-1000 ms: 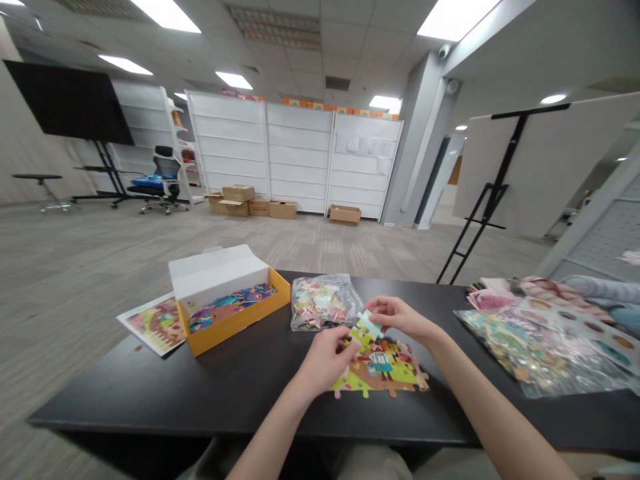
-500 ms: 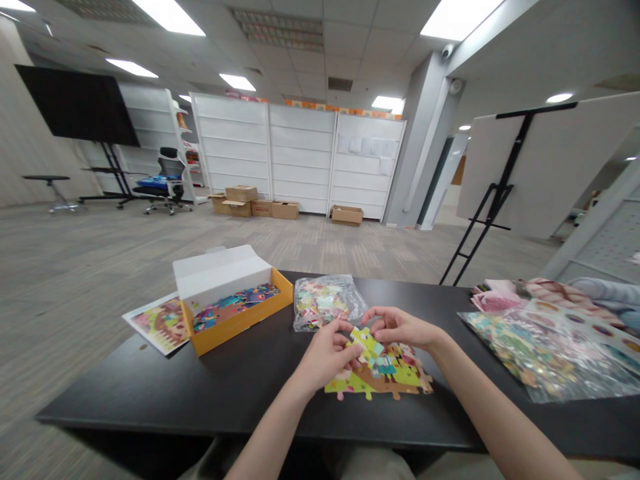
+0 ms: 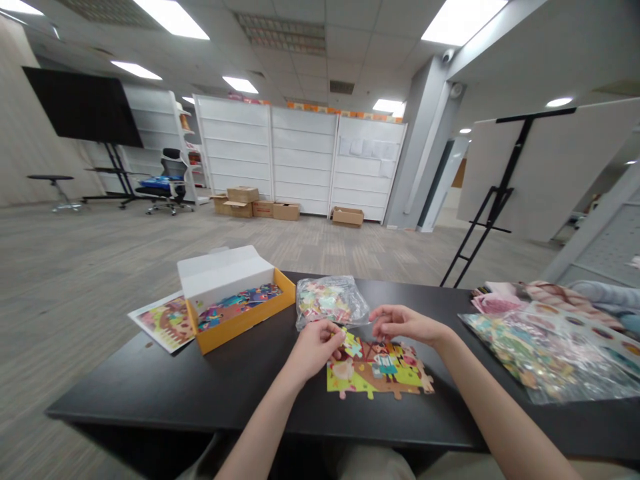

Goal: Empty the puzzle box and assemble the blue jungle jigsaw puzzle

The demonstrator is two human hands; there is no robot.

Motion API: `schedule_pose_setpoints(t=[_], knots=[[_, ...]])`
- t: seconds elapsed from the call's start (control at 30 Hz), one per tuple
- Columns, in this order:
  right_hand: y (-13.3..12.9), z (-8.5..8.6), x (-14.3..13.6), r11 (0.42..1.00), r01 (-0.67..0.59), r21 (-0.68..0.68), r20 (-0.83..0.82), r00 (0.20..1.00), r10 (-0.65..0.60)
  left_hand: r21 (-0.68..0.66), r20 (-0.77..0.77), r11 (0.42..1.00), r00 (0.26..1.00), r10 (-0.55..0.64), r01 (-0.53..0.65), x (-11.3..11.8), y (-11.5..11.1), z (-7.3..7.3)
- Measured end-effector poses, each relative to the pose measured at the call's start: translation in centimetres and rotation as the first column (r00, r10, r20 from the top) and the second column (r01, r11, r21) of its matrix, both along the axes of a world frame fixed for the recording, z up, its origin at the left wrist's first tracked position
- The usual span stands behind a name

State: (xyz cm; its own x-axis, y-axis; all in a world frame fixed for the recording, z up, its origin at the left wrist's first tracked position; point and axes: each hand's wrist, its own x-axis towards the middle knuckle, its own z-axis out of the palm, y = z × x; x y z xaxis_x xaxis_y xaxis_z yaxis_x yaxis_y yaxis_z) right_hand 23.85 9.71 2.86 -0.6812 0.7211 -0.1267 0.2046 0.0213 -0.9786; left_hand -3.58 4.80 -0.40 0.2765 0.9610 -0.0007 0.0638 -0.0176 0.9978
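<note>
Between the thumb and fingers of my left hand (image 3: 316, 348) is a yellow-green puzzle piece (image 3: 353, 343), held over the upper left of a partly joined jigsaw puzzle (image 3: 367, 383). The joined section lies flat on the black table and shows a white hen, a figure in a teal dress and a pink animal. My right hand (image 3: 407, 325) hovers just above the puzzle's far edge, its fingers curved and apart, with nothing seen in them. Behind my hands lies a clear plastic bag (image 3: 330, 300) of loose puzzle pieces.
A yellow box (image 3: 245, 323) with its white lid raised holds colourful pieces at the left, partly over a printed picture sheet (image 3: 163, 320). To the right lie another plastic bag of pieces (image 3: 545, 353) and folded fabrics (image 3: 560, 293). The black table (image 3: 200, 393) has its near edge before me.
My left hand has moved left with the yellow-green piece, uncovering more of the joined puzzle. My right hand has let go of the piece and drawn slightly right.
</note>
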Motion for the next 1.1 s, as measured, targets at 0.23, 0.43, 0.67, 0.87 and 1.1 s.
schedule_pose_setpoints(t=[0.23, 0.43, 0.67, 0.87, 1.1], knots=[[-0.1, 0.2, 0.0, 1.0, -0.011, -0.021, 0.04, 0.999, 0.012, 0.134, 0.068, 0.988, 0.995, 0.067, -0.075, 0.2, -0.1, 0.6], [0.0, 0.1, 0.0, 1.0, -0.016, -0.025, 0.06, 0.998, 0.018, 0.106, 0.012, 0.992, 0.998, 0.068, -0.069, 0.3, 0.0, 0.2], [0.0, 0.1, 0.0, 1.0, -0.022, -0.017, 0.078, 0.997, 0.024, -0.002, -0.023, 0.999, 0.998, -0.054, 0.054, 0.8, -0.3, -0.6], [-0.1, 0.2, -0.1, 1.0, -0.023, -0.012, 0.079, 0.997, 0.024, 0.066, -0.014, 0.997, 0.999, 0.039, -0.038, 1.1, 0.2, -0.4], [0.7, -0.3, 1.3, 0.993, 0.016, 0.121, 0.281, 0.958, -0.05, 0.36, -0.471, 0.932, 0.853, 0.226, -0.048, 1.0, 0.2, -1.2]])
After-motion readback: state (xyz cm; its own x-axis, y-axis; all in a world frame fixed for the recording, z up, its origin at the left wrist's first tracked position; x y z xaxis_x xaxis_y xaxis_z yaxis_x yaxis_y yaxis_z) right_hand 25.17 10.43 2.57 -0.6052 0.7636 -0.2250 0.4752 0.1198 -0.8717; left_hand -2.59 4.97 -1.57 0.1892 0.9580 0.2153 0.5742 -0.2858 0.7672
